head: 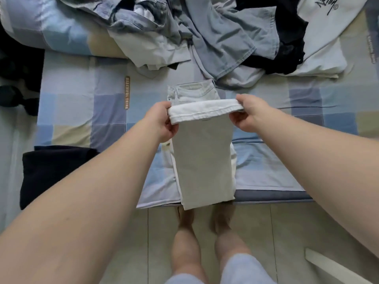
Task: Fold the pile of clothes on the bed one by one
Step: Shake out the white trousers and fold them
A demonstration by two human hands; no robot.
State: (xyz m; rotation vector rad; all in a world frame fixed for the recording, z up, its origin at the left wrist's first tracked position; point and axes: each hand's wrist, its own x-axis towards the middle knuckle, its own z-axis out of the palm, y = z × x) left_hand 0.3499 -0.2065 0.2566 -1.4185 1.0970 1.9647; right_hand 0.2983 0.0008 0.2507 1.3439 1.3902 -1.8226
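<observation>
A pair of white trousers [202,160] lies lengthwise on the bed, legs doubled over, with the waistband [190,90] at the far end. My left hand [162,121] grips the left corner of the leg hems. The right corner is pinched by my right hand [249,113]. Both hold the hem edge [205,111] lifted above the waistband. The folded end of the trousers hangs slightly over the near edge of the bed. Behind lies the pile of unfolded clothes [215,33]: pale blue shirts, a black garment and a white top with black lettering.
The bed has a checked blue, beige and grey sheet [82,103]. A folded dark garment [53,173] sits at the near left of the bed. A rolled duvet [51,27] lies at the far left. My bare legs stand on the tiled floor [287,232] below.
</observation>
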